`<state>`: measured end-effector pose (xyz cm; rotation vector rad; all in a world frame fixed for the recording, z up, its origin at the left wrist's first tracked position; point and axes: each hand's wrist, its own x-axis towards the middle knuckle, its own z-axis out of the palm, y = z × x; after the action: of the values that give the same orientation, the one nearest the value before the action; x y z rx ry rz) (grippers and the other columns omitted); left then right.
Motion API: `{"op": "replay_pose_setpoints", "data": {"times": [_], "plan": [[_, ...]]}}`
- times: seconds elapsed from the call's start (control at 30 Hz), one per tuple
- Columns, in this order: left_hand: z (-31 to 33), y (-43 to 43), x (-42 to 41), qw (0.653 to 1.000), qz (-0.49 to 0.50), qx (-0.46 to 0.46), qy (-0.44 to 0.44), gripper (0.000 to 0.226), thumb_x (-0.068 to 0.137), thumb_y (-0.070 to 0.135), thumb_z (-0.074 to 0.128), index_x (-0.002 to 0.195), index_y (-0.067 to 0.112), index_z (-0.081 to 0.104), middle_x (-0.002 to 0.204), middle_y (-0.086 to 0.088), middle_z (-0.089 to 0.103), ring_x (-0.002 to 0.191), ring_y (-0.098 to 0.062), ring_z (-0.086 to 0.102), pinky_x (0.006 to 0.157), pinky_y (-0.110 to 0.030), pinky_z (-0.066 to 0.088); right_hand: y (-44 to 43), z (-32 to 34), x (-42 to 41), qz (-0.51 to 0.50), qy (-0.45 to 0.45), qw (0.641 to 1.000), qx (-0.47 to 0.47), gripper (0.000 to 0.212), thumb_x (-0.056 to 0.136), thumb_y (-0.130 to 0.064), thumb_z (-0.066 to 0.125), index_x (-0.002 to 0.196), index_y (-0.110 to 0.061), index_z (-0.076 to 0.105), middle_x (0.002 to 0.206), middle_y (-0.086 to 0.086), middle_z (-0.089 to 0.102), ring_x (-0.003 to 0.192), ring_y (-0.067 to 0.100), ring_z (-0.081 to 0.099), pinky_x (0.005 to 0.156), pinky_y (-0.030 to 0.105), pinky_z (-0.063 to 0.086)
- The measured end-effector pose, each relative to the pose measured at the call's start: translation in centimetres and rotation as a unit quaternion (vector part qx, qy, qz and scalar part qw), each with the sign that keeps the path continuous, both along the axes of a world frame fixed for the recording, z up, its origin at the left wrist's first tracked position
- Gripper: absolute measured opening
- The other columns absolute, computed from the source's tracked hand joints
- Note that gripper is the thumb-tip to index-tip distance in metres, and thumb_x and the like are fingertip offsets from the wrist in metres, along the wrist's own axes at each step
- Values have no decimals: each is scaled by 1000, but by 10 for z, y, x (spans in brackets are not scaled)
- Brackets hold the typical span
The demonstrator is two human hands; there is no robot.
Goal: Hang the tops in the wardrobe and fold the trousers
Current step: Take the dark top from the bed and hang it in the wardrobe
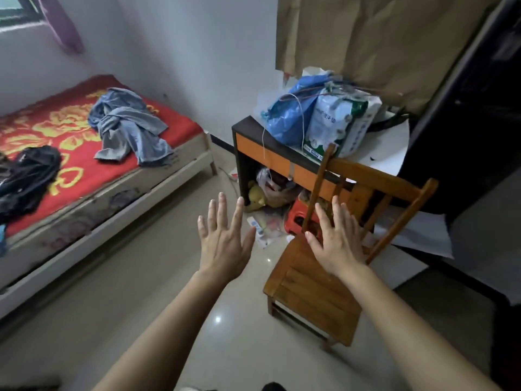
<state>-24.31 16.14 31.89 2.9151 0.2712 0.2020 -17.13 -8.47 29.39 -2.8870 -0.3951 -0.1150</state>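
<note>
Head view: left hand (222,245), right hand (339,246) mid-air, each grip apart, fingers straight, empty. Crumpled blue-grey garments (129,122), black garment (28,176) far left on red floral bed (70,136). Slatted wooden chair (310,292) near right.

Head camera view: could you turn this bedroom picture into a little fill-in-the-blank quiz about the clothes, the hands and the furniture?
1. Two heaps of clothes lie on the bed: one grey-blue heap and one that is ____.
2. The left hand and the right hand, fingers spread, both hold ____.
3. The wooden chair stands before a desk whose drawer fronts are ____.
Missing words: black; nothing; orange.
</note>
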Motion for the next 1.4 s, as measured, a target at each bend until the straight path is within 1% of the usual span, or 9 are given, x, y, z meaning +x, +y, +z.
{"op": "replay_pose_setpoints", "data": {"times": [0.13,0.33,0.47,0.57,0.83,0.9,1.07,1.2,1.4], "plan": [[-8,13,22,1000,7,-1,16,70,96,62,17,154,33,-9,162,-7,-18,149,-27,-19,120,-55,1,16,-11,24,7,27,1000,10,77,100,-56,38,160,-26,0,166,12,-15,153,33,-7,123,49,5],[-26,105,61,998,66,-14,15,73,97,59,27,155,32,-9,162,-6,-20,149,-28,-16,119,-57,5,123,-19,79,69,35,997,20,82,98,-56,41,159,-26,-4,165,12,-16,153,33,-9,121,47,-1],[-22,207,92,994,105,-7,1,74,97,58,31,156,29,-2,163,-9,-14,150,-31,-10,118,-59,8,235,-14,128,105,34,994,16,85,97,-54,45,159,-25,-6,165,14,-15,153,35,-5,124,50,6],[-13,296,102,989,144,10,-14,71,97,59,26,157,26,4,164,-11,-9,150,-34,-4,114,-62,13,335,-3,160,153,30,988,11,86,96,-54,47,159,-26,-4,165,14,-13,153,35,-3,123,49,5],[4,497,98,966,256,-1,-36,77,96,57,36,156,29,-3,162,-6,-20,149,-31,-15,115,-63,5,569,23,196,285,11,958,20,85,96,-52,49,159,-26,-1,166,14,-13,153,34,-3,123,48,4],[-4,536,98,960,279,-5,-28,78,96,57,34,156,29,-6,161,-6,-23,149,-30,-15,116,-63,5,615,19,207,308,14,951,19,86,96,-51,51,159,-25,-1,166,13,-13,153,33,-4,123,48,3],[-30,627,106,945,325,-21,-5,78,97,57,36,156,28,-6,161,-4,-24,149,-29,-17,117,-61,1,725,-10,234,352,22,936,11,88,93,-50,56,160,-24,5,166,15,-3,153,35,3,122,51,10],[-47,722,129,934,356,-7,17,76,94,61,25,155,30,-7,161,-4,-23,149,-29,-14,117,-61,2,828,-34,266,379,49,924,10,88,96,-50,52,159,-25,-3,166,12,-11,153,33,-5,123,49,3],[-39,868,161,914,398,11,77,76,97,57,35,156,30,-3,162,-4,-19,150,-29,-11,117,-59,7,999,-41,322,406,88,909,21,83,98,-48,47,159,-24,-3,166,10,-13,153,31,-6,123,49,4]]}}
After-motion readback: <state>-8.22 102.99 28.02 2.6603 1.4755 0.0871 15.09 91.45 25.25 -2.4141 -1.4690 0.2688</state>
